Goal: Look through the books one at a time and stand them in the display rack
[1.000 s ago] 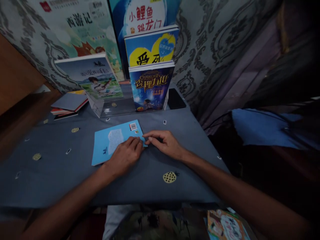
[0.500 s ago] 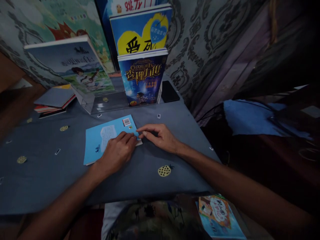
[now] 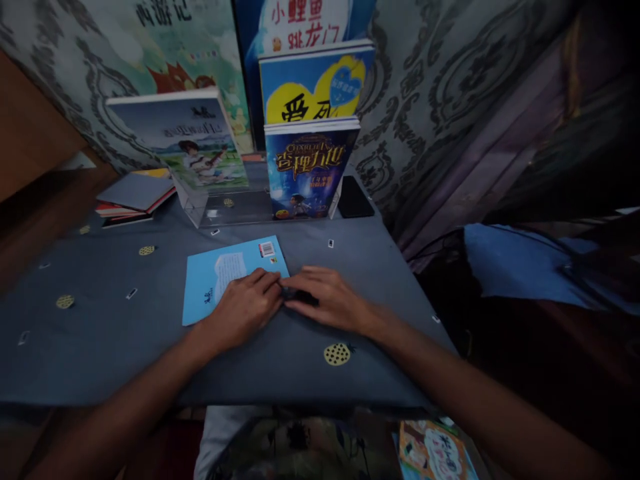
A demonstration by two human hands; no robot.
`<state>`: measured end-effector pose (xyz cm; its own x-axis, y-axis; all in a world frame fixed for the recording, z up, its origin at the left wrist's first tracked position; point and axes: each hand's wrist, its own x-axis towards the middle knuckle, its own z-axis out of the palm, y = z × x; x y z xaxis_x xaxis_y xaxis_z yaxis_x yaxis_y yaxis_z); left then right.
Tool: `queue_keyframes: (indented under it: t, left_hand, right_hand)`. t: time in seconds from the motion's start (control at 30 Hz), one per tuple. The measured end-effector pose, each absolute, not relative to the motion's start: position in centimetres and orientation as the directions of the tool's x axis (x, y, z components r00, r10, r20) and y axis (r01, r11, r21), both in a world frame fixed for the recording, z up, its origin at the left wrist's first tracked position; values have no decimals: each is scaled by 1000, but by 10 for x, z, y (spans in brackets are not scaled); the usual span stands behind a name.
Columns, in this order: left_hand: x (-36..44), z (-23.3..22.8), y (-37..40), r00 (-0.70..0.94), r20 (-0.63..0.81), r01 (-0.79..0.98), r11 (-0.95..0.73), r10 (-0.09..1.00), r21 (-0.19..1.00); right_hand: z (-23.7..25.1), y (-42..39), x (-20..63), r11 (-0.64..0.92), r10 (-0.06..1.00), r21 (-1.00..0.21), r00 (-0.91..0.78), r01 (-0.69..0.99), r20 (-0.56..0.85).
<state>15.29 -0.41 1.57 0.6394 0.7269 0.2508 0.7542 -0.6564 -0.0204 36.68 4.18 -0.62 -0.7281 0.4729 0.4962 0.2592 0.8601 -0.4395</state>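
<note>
A thin light-blue book (image 3: 200,277) lies on the table, showing a barcode and a pale text panel. My left hand (image 3: 250,300) rests over its lower right part, fingers bent together and pressed down at the edge. From the right, my right hand (image 3: 327,297) meets the same edge, its thumb and fingertips closing there beside the left fingers. Between the right thumb and index finger is a dark strip that I cannot make out. The hands cover the book's right corner.
Behind stands a clear acrylic stand (image 3: 240,217) holding a book with a guitar player (image 3: 205,157) and a dark-blue book (image 3: 307,173). A black phone-like slab (image 3: 355,199) lies right of it, a stack of books (image 3: 135,193) left. Another book (image 3: 437,450) is below the table edge.
My right hand has come in closer to the left, its fingertips now at the book's edge. The whole view has shifted a little, with the scene lying further right.
</note>
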Motion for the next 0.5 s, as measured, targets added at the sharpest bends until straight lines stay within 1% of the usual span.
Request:
queue_keyframes:
  t: [0.07,0.13,0.23,0.33,0.43,0.5]
  left_hand:
    - [137,19,6,642,252,729,-678,725,95]
    - [116,22,16,588,250,755,-633,769,172]
    - [83,26,27,409,228,877,-450,884,171]
    - [58,30,28,279,182,938,-308,943,158]
    - [47,33,25,226,147,954,-249,963,165]
    - [44,33,24,216,135,957,-237,967,168]
  right_hand:
    - [-9,43,366,887,430,-385,-758,254,490]
    - [-11,44,365,900,411,-348,-774,262,481]
    - [-9,45,364,912,397,-301,-788,280,471]
    - [-6,46,366,910,411,-243,-799,335,439]
    - [-6,55,369,893,449,-186,-787,410,424]
    - [-7,66,372,879,473,-173,-770,444,428]
